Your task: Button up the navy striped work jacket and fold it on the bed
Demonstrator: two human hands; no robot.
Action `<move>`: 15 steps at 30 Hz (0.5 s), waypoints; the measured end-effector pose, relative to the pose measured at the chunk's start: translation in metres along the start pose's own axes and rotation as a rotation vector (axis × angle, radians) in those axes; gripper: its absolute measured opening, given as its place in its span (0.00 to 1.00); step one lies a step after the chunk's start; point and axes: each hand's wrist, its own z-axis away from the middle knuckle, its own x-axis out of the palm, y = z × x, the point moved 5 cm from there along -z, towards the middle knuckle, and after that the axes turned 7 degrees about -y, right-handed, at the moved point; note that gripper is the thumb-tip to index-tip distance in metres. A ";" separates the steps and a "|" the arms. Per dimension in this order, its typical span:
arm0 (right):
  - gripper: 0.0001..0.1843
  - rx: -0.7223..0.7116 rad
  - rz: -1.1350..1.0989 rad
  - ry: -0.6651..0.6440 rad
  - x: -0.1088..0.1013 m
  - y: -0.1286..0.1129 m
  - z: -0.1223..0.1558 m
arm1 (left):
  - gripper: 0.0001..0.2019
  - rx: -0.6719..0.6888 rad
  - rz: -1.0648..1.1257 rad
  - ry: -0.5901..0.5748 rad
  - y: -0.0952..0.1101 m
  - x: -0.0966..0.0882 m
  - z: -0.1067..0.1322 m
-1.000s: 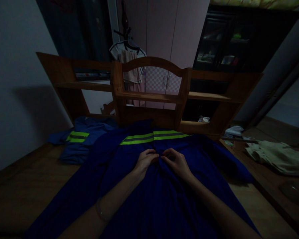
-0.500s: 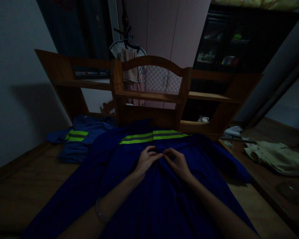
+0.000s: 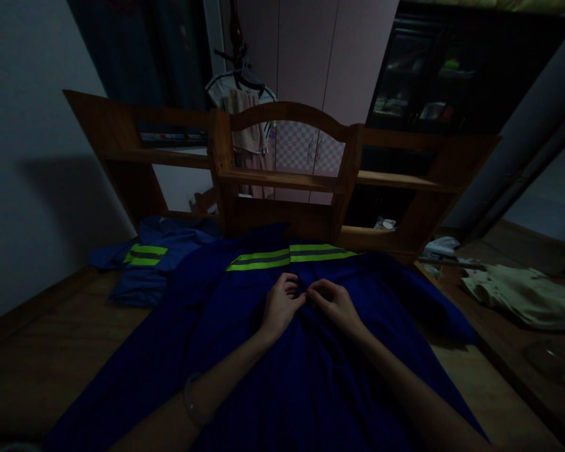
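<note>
A dark blue work jacket (image 3: 245,351) with a yellow-green reflective stripe (image 3: 287,256) lies spread flat on a wooden surface in front of me. My left hand (image 3: 280,303) and my right hand (image 3: 334,301) meet at the jacket's front middle, just below the stripe. The fingers of both hands are curled and pinch the cloth along its centre line. What exactly sits between the fingertips is too dark to make out.
A second blue garment (image 3: 150,260) with a reflective stripe lies bunched at the back left. A wooden shelf frame (image 3: 287,182) stands behind the jacket. A pale green cloth (image 3: 522,295) lies at the right. Wardrobe doors and hanging clothes are beyond.
Both hands have shifted slightly up the jacket toward the stripe, still pinching the cloth at the centre. The view has tilted a little.
</note>
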 end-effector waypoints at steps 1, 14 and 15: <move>0.11 -0.005 0.017 0.011 0.000 0.000 0.000 | 0.18 -0.004 0.012 -0.002 0.000 0.001 0.000; 0.11 -0.008 0.098 0.061 -0.002 -0.005 0.006 | 0.14 -0.041 -0.084 0.037 0.002 -0.007 -0.002; 0.11 -0.006 0.089 0.056 -0.002 -0.005 0.006 | 0.14 -0.044 -0.076 0.041 0.003 -0.007 -0.002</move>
